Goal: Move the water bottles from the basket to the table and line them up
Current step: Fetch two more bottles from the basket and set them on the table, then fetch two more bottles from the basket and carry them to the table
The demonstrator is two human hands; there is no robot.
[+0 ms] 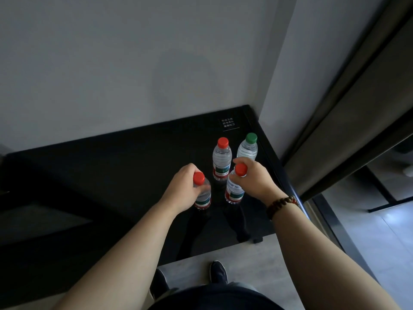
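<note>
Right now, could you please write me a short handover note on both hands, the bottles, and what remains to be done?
Left hand grips the front-left red-capped bottle near its neck; right hand grips the front-right red-capped bottle likewise.
Both bottles seem to stand on the black table. The rear red-capped bottle and the green-capped bottle stand free behind them.
Done: four bottles are on the table. The basket is out of view, so I cannot tell whether more are waiting.
Left: release both, then straighten the bottles into one row; they now form two pairs.
</note>
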